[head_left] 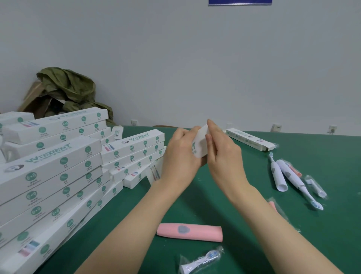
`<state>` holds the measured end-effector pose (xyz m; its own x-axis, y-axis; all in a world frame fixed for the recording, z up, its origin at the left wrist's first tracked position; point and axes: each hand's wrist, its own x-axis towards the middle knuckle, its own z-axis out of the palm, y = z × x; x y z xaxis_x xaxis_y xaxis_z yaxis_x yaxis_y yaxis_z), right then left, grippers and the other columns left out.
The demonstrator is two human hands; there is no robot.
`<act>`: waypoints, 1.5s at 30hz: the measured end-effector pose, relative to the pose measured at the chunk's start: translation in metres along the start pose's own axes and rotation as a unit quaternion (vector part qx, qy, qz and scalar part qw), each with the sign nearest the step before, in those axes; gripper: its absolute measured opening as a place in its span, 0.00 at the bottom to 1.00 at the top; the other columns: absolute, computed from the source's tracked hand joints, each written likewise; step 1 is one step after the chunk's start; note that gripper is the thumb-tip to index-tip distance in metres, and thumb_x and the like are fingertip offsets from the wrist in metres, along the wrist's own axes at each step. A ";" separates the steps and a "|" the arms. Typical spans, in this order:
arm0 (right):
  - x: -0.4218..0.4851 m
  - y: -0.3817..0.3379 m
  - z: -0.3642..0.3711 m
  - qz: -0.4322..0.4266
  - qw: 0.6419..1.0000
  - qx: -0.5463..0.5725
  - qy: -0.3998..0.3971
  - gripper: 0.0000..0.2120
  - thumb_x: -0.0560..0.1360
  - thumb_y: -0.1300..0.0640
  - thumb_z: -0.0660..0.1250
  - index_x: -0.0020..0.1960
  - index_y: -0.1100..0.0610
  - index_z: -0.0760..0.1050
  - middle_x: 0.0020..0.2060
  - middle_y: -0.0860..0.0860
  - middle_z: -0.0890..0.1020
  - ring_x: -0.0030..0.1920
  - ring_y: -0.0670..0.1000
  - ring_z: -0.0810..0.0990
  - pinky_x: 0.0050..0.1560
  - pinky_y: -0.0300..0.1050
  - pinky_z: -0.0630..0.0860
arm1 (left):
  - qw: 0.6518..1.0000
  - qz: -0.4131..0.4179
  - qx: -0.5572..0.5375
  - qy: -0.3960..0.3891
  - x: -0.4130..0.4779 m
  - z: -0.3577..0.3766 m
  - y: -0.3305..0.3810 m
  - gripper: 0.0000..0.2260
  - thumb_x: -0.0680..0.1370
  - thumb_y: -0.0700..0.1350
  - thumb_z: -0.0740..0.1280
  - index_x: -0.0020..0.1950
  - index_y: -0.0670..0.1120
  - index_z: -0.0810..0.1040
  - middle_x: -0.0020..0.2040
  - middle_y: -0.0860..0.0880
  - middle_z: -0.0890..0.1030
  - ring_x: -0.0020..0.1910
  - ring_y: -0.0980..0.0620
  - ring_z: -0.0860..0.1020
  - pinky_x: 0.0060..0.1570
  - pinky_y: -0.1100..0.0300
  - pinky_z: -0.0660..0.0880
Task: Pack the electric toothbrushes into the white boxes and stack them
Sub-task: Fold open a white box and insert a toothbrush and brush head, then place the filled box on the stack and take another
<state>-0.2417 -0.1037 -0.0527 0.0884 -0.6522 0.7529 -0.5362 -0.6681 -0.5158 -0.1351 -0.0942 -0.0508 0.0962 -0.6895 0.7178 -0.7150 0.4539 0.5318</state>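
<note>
Packing looks well along but unfinished: stacked boxes point(58, 166) fill the table's point(195, 205) left, the left hand point(181, 156) and right hand point(224, 156) pinch one white box point(201, 145) mid-table between their fingers, and a pink toothbrush handle point(190, 232) near and white toothbrushes point(283, 174) right lie unpacked.

I take this for a small packing workroom: the green-covered table point(214, 197) carries stacks of identical printed white boxes point(50, 176) from 8 to 10 o'clock. Loose electric toothbrushes point(279, 176) lie at 3 o'clock and a brush head in a clear wrapper point(203, 260) at 6 o'clock. Behind the table I see a bare pale wall point(175, 58) with a row of sockets point(276, 127) just above the table edge, a brown cardboard carton point(33, 97) draped with a crumpled olive bag point(68, 88) at 10 o'clock, and the lower edge of a blue sign point(239, 2) at 12 o'clock.
</note>
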 end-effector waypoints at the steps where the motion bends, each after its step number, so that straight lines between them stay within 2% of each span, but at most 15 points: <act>1: 0.001 0.002 -0.001 0.005 1.000 0.003 0.005 0.19 0.81 0.60 0.56 0.72 0.58 0.67 0.65 0.54 0.75 0.63 0.53 0.74 0.53 0.24 0.59 | 1.000 -0.001 0.013 -0.013 0.001 0.001 0.000 0.26 0.70 0.50 0.72 0.68 0.49 0.75 0.49 0.50 0.73 0.49 0.51 0.74 0.50 0.59 0.71; 4: 0.004 0.004 -0.006 0.062 0.994 0.078 0.035 0.18 0.82 0.57 0.54 0.71 0.54 0.68 0.58 0.46 0.77 0.54 0.41 0.73 0.51 0.20 0.61 | 0.995 0.023 0.082 -0.048 0.013 0.001 0.004 0.33 0.70 0.47 0.75 0.73 0.49 0.67 0.56 0.48 0.73 0.56 0.47 0.73 0.53 0.54 0.71; 6: 0.008 0.008 -0.008 0.126 0.978 0.153 0.061 0.18 0.83 0.54 0.52 0.71 0.53 0.68 0.60 0.41 0.74 0.55 0.36 0.73 0.58 0.24 0.64 | 0.974 0.080 0.200 -0.072 0.030 -0.001 0.009 0.37 0.70 0.47 0.75 0.75 0.48 0.63 0.58 0.47 0.73 0.57 0.46 0.71 0.51 0.55 0.68; 9: 0.012 0.026 -0.012 0.248 0.943 0.197 0.102 0.14 0.82 0.54 0.52 0.62 0.54 0.73 0.55 0.47 0.79 0.53 0.45 0.79 0.62 0.47 0.73 | 0.938 0.061 0.325 -0.105 0.071 -0.015 0.004 0.34 0.70 0.46 0.74 0.73 0.44 0.63 0.59 0.44 0.73 0.57 0.43 0.71 0.49 0.51 0.68; 13: 0.003 0.057 -0.017 0.330 0.942 0.062 -0.008 0.13 0.78 0.61 0.58 0.61 0.58 0.75 0.56 0.53 0.80 0.56 0.54 0.78 0.59 0.47 0.72 | 0.908 -0.083 0.372 -0.177 0.110 -0.045 -0.031 0.31 0.68 0.46 0.77 0.65 0.42 0.67 0.59 0.42 0.75 0.58 0.41 0.73 0.48 0.50 0.70; 19: -0.003 0.073 -0.009 0.343 0.935 0.010 -0.086 0.12 0.76 0.62 0.60 0.57 0.58 0.77 0.52 0.53 0.81 0.54 0.54 0.79 0.53 0.41 0.70 | 0.865 -0.196 0.357 -0.292 0.117 -0.062 -0.083 0.22 0.69 0.48 0.76 0.59 0.45 0.74 0.53 0.46 0.79 0.48 0.47 0.77 0.46 0.55 0.75; 24: -0.005 0.074 0.002 0.321 0.938 0.004 -0.131 0.09 0.75 0.63 0.61 0.49 0.55 0.78 0.48 0.51 0.82 0.47 0.51 0.78 0.46 0.38 0.68 | 0.858 -0.234 0.339 -0.308 0.116 -0.063 -0.100 0.21 0.70 0.49 0.75 0.58 0.45 0.74 0.52 0.46 0.79 0.46 0.47 0.78 0.44 0.55 0.76; 27: -0.004 0.076 0.008 0.300 0.936 -0.031 -0.185 0.09 0.76 0.62 0.60 0.49 0.55 0.78 0.45 0.48 0.79 0.47 0.48 0.75 0.43 0.34 0.65 | 0.846 -0.216 0.399 -0.280 0.112 -0.064 -0.099 0.25 0.69 0.55 0.75 0.59 0.47 0.71 0.50 0.47 0.77 0.45 0.49 0.74 0.38 0.56 0.71; 30: 0.021 0.091 0.001 0.279 0.942 -0.063 -0.177 0.10 0.75 0.63 0.60 0.49 0.58 0.79 0.45 0.51 0.80 0.46 0.48 0.74 0.40 0.33 0.64 | 0.857 -0.123 0.462 -0.192 0.105 -0.054 -0.089 0.29 0.69 0.55 0.74 0.66 0.46 0.69 0.60 0.42 0.73 0.58 0.41 0.69 0.49 0.52 0.69; 32: 0.044 0.110 -0.006 0.273 0.946 -0.098 -0.147 0.11 0.75 0.65 0.59 0.52 0.61 0.79 0.50 0.55 0.82 0.49 0.52 0.76 0.45 0.37 0.68 | 0.905 -0.025 0.403 -0.135 0.092 -0.037 -0.073 0.26 0.71 0.49 0.71 0.67 0.45 0.71 0.61 0.42 0.73 0.61 0.41 0.68 0.56 0.50 0.68; 34: 0.065 0.135 -0.012 0.272 0.939 -0.163 -0.135 0.13 0.75 0.66 0.58 0.56 0.65 0.77 0.54 0.59 0.80 0.54 0.58 0.77 0.50 0.43 0.72 | 0.937 0.045 0.305 -0.164 0.072 -0.014 -0.055 0.22 0.73 0.47 0.69 0.67 0.48 0.72 0.61 0.45 0.74 0.62 0.44 0.69 0.58 0.51 0.69; 36: 0.083 0.165 -0.019 0.286 0.922 -0.232 -0.121 0.14 0.75 0.68 0.58 0.58 0.66 0.74 0.55 0.61 0.79 0.55 0.61 0.77 0.49 0.47 0.72 | 0.928 0.059 0.235 -0.285 0.048 0.010 -0.046 0.21 0.74 0.50 0.68 0.67 0.51 0.71 0.61 0.50 0.74 0.62 0.49 0.71 0.60 0.53 0.70; 39: 0.106 0.209 -0.031 0.304 0.899 -0.296 -0.109 0.13 0.75 0.66 0.61 0.60 0.66 0.72 0.56 0.62 0.78 0.55 0.62 0.76 0.50 0.50 0.73 | 0.877 0.030 0.237 -0.417 0.030 0.036 -0.057 0.21 0.74 0.54 0.67 0.66 0.53 0.72 0.62 0.52 0.74 0.61 0.51 0.72 0.61 0.54 0.71; 41: 0.114 0.233 -0.036 0.318 0.886 -0.317 -0.119 0.14 0.75 0.62 0.65 0.59 0.65 0.70 0.56 0.62 0.77 0.56 0.61 0.75 0.52 0.52 0.74 | 0.860 0.004 0.247 -0.446 0.025 0.044 -0.070 0.19 0.75 0.53 0.67 0.65 0.52 0.73 0.62 0.51 0.74 0.61 0.51 0.73 0.60 0.55 0.71; 45: 0.121 0.266 -0.032 0.364 0.850 -0.344 -0.165 0.25 0.72 0.49 0.70 0.61 0.63 0.68 0.58 0.60 0.75 0.61 0.60 0.71 0.54 0.52 0.72 | 0.872 -0.024 0.206 -0.443 0.025 0.047 -0.088 0.17 0.75 0.52 0.67 0.63 0.51 0.75 0.59 0.51 0.75 0.58 0.53 0.74 0.57 0.62 0.70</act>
<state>-0.4009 -0.3491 -0.0854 -0.3075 -0.9436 0.1230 -0.9034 0.2489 -0.3492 -0.1021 -0.1775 -0.1007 -0.3090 -0.9507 -0.0278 -0.9309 0.2963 0.2138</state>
